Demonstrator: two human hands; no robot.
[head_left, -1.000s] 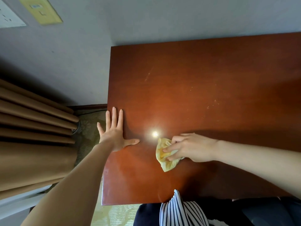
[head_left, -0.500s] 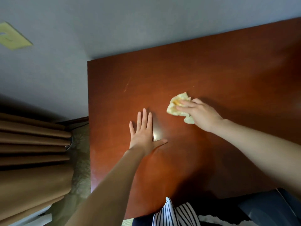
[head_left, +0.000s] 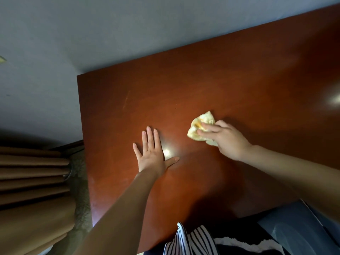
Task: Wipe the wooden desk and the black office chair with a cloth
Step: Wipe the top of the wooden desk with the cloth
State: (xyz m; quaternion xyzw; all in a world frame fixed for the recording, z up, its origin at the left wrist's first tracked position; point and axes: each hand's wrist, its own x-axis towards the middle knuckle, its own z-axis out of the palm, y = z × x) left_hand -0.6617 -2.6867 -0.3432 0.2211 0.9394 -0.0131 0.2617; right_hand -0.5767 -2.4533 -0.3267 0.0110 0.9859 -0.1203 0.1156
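The reddish-brown wooden desk (head_left: 239,80) fills the middle of the view, its left edge near the wall. My left hand (head_left: 152,155) lies flat on it, fingers straight and pointing away from me, thumb out to the right. To its right and a little farther back, my right hand (head_left: 228,140) holds a crumpled pale yellow cloth (head_left: 202,119) down on the desk. Its fingers lie over the cloth, and a bit of cloth pokes out under the palm. The thumb is hidden.
Brown curtains (head_left: 31,181) hang at the left over patterned carpet (head_left: 81,181). A grey wall (head_left: 92,34) runs behind the desk. A dark smooth surface (head_left: 294,229), possibly the chair, sits at lower right. My striped clothing (head_left: 185,242) shows at the desk's front edge.
My right hand has swept the cloth away from me, from near the front edge toward the desk's middle. My left hand has shifted from the desk's left edge farther onto the top.
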